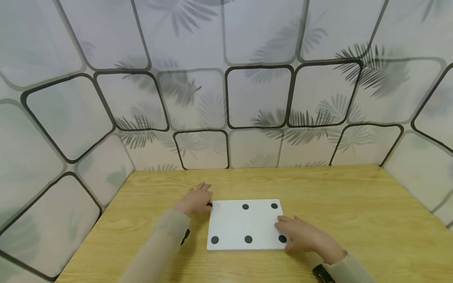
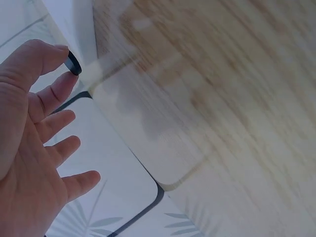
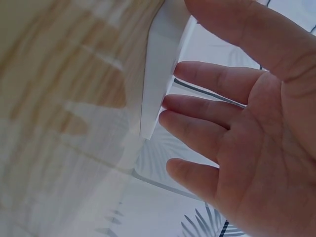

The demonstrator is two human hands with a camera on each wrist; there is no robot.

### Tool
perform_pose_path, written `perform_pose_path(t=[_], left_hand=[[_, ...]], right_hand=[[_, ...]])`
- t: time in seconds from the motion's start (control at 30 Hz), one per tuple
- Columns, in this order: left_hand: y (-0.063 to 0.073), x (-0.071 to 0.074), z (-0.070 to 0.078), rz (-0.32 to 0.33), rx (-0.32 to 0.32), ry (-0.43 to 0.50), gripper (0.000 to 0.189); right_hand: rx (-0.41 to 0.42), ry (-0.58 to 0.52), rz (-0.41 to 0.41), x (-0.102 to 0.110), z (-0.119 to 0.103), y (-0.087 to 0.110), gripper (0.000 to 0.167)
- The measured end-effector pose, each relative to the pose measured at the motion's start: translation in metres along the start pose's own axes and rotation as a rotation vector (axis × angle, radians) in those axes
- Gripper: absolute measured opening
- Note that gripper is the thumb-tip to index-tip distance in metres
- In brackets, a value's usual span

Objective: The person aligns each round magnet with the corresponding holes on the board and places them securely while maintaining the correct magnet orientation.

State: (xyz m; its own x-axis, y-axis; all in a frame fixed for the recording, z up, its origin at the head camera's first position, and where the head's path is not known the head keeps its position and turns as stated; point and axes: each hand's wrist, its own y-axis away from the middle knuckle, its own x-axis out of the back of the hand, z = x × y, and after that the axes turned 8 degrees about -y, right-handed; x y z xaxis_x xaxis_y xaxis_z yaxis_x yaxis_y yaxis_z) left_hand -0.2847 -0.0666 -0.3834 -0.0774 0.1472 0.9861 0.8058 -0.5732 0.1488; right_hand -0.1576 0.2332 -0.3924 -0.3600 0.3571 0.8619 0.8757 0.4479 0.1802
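A white rectangular board (image 1: 244, 224) lies on the wooden table, with several black round discs on its face, among them one at the near left corner (image 1: 214, 239) and one in the far row's middle (image 1: 245, 206). At the board's far left corner, my left hand (image 1: 194, 201) pinches a small black disc (image 2: 73, 64) between thumb and index finger, its other fingers spread. My right hand (image 1: 308, 237) rests at the board's right side, fingertips on the top face and thumb by the near right corner. In the right wrist view, its fingers (image 3: 197, 128) are extended against the white board.
The light wooden table (image 1: 336, 196) runs back to a patterned fabric wall (image 1: 258, 98) with dark rounded squares and leaf prints. This covering also rises at the left and right sides of the table. A black band (image 1: 323, 273) shows at the right wrist.
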Motion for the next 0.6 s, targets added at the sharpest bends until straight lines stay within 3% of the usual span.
perform_pose_path(t=[0.27,0.6], left_hand=[[-0.007,0.005,0.012,0.002,-0.018,-0.040,0.022],[-0.014,0.005,0.022,-0.047,-0.023,-0.086,0.026]], right_hand=[[0.007,-0.014,-0.006,0.000,0.001,0.002,0.060],[-0.006,-0.021,-0.016,-0.001,0.001,0.000,0.060]])
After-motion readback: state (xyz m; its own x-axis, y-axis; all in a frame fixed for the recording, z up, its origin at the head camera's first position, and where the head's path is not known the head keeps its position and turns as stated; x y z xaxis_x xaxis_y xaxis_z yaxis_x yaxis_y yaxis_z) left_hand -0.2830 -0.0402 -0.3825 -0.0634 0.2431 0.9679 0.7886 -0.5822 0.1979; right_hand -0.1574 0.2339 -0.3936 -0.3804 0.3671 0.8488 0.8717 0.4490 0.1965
